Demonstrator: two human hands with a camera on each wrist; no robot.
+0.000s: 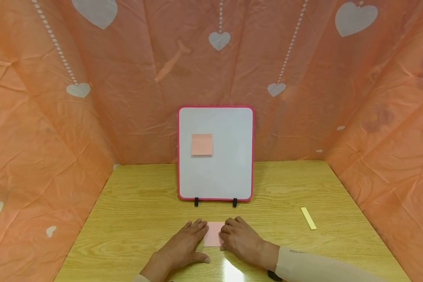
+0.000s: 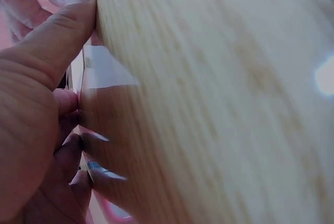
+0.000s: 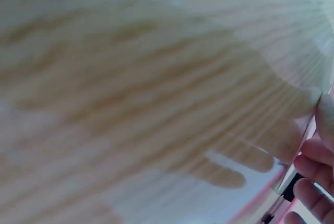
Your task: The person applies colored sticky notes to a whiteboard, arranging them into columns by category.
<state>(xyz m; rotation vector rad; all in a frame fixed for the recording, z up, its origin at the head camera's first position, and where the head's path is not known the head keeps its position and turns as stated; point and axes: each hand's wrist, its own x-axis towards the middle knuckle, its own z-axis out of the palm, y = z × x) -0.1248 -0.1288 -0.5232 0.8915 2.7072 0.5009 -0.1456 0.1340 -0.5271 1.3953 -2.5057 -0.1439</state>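
Observation:
A pink sticky note (image 1: 212, 235) lies flat on the table between both hands, low in the head view. My left hand (image 1: 183, 243) rests at its left edge, fingers extended and thumb spread toward me on the wood. At the note's right edge, my right hand (image 1: 242, 239) bends its fingers over the paper, with the thumb by the lower corner; these cover that side. Behind them stands a whiteboard (image 1: 230, 168) with a pink frame, and a peach sticky note (image 1: 201, 144) is on its left half. Both wrist views show mostly shiny wood, with fingers at the border.
Two black feet (image 1: 196, 202) hold the whiteboard upright on the wooden table (image 1: 134, 203). A narrow pale yellow strip (image 1: 308, 218) lies to the right. An orange cloth (image 1: 134, 98) with white hearts encloses the back and sides.

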